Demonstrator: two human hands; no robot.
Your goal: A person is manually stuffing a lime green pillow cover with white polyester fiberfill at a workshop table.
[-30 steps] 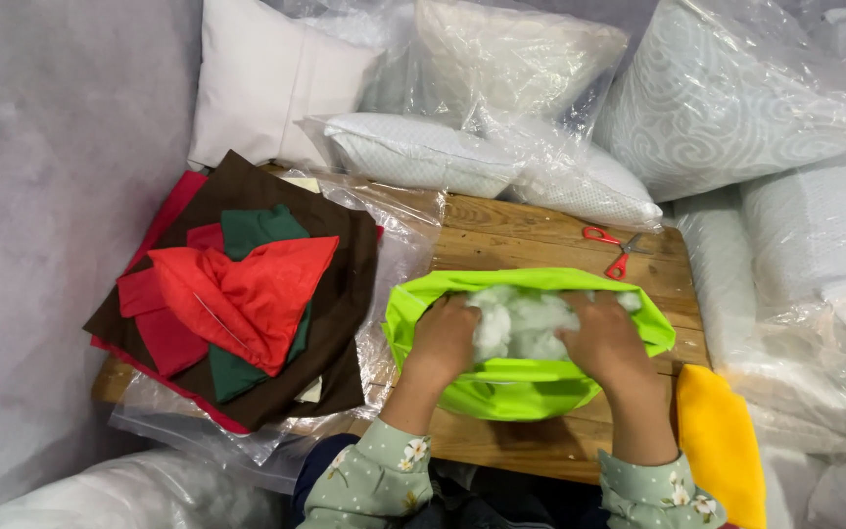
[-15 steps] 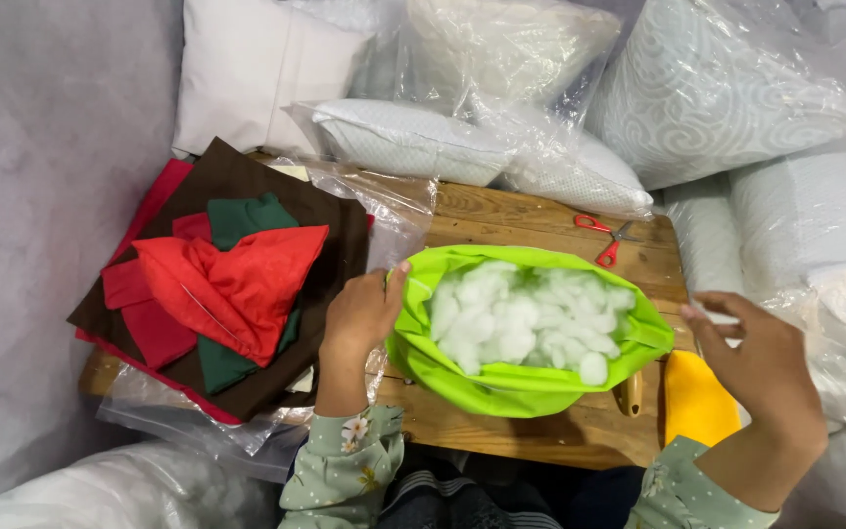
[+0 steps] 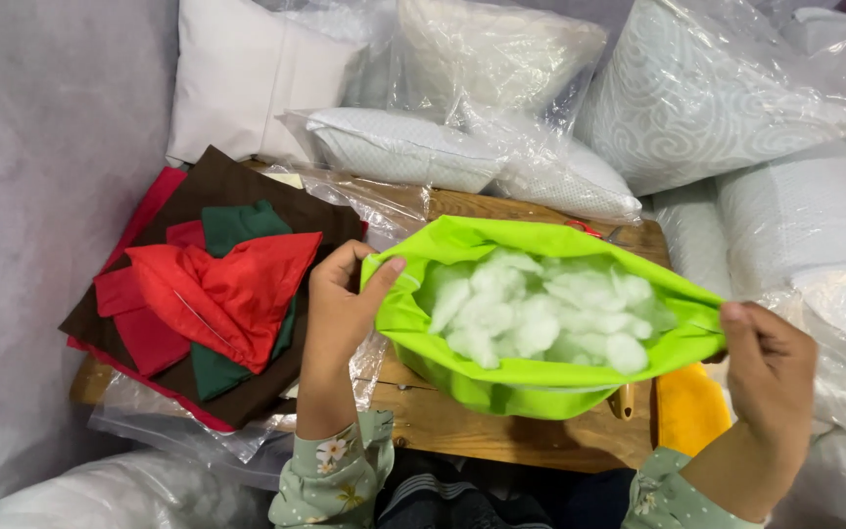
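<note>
left hand (image 3: 340, 299) pinches green cover (image 3: 531, 377) | right hand (image 3: 771, 362) apparently grips opposite edge | stuffing (image 3: 540, 309) inside

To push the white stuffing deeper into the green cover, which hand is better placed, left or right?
Probably the left hand. It pinches the near-left edge of the green cover, close to the white stuffing. The right hand holds the far right corner, stretched outward and farther from the filling.

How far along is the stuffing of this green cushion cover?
Done, by the look of it: the lime-green cover is heaped with white fibre filling. In hand: the left hand and right hand pinch opposite ends of its mouth, pulled wide. Left: the opening is not yet closed, and the red, green and brown fabric pieces lie unfilled beside it.
</note>
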